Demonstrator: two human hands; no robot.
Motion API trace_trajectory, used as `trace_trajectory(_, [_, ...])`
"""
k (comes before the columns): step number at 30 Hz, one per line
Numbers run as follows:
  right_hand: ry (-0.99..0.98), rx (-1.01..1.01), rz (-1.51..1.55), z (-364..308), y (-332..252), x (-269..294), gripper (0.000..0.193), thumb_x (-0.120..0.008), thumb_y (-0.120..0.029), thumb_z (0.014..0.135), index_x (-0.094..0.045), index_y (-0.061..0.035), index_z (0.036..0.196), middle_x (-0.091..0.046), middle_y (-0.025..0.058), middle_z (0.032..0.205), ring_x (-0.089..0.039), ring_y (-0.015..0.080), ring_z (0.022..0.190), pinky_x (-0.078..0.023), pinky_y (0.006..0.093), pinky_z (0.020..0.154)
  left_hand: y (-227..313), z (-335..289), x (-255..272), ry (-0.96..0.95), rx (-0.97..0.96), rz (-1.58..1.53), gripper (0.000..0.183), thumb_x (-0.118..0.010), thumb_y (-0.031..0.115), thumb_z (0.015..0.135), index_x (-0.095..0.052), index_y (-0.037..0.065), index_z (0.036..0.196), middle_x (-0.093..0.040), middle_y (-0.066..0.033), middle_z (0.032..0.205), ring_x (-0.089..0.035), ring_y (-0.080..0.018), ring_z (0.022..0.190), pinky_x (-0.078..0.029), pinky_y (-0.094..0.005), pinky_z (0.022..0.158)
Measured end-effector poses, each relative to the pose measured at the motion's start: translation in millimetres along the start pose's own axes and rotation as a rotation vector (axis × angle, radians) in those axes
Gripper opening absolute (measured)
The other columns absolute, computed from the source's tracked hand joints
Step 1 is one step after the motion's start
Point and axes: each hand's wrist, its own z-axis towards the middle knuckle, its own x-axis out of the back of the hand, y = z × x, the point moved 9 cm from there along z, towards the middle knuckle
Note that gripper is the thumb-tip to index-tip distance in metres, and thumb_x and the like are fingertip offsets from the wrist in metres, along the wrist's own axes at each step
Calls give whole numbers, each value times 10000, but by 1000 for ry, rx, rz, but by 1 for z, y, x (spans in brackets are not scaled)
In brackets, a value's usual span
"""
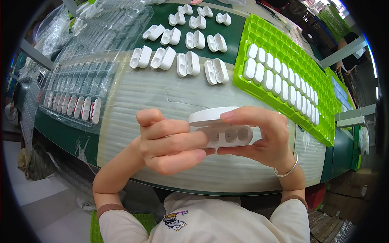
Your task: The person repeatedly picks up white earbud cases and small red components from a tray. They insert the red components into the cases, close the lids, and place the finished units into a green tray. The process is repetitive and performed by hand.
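A white earbud charging case (231, 137) with its lid raised is held in front of me, above the middle of the table. Its inside faces me and shows rounded hollows with small dark marks. My left hand (170, 141) closes round the case's left end, fingers curled across it. My right hand (269, 131) grips the right end, with the thumb or a finger on the lid and other fingers beneath the base. Beyond my hands, several similar open white cases (188, 64) stand in loose rows on the table.
At right lies a bright green tray (283, 44) with two rows of closed white cases (267, 80). Clear plastic blister trays (87, 73) are stacked at left; the front one holds a row of white pieces (77, 106), some with red. A pale foam sheet (133, 93) covers the green tabletop.
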Motion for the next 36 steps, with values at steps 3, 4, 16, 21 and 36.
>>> trace_trajectory(3, [-20, 8, 0, -2, 0, 2, 509, -851, -97, 524, -603, -41, 965, -652, 66, 943, -638, 191, 836, -516, 283, 727, -2, -1, -2, -41, 27, 11, 378, -738, 195, 668, -456, 178, 918, -632, 76, 792, -465, -82, 663, -243, -292, 654])
trace_trajectory(4, [-29, 16, -15, -1, -1, 3, 512, -855, -99, 516, -600, -45, 956, -651, 64, 943, -637, 186, 835, -515, 281, 734, -2, -1, -2, -50, 19, 33, 374, -733, 199, 670, -454, 185, 919, -629, 78, 795, -452, -82, 671, -244, -294, 657])
trace_trajectory(16, [14, -92, 353, -5, 11, 2, 660, -841, -45, 532, -505, -17, 1099, -549, 89, 1104, -602, 183, 949, -531, 278, 779, -24, 2, 10, -33, 272, -41, 776, -834, 480, 513, -362, 193, 1058, -436, -24, 853, -415, -156, 737, -316, -340, 634])
trace_trajectory(21, [58, -302, 585, -7, 32, -8, 682, -780, -21, 640, -415, -6, 1216, -458, 98, 1250, -584, 201, 1008, -513, 292, 829, -61, -20, -14, -110, 643, -391, 826, -720, 557, 626, -400, 56, 1200, -532, -98, 988, -534, -213, 849, -335, -346, 788])
trace_trajectory(36, [36, -563, 581, -20, 70, -36, 730, -765, -112, 675, -346, -33, 1268, -671, 125, 810, -652, 175, 804, -501, 258, 688, -72, -58, -51, -242, 1349, -804, 364, -476, 344, 900, -608, 26, 1018, -649, -98, 932, -572, -199, 900, -359, -340, 890])
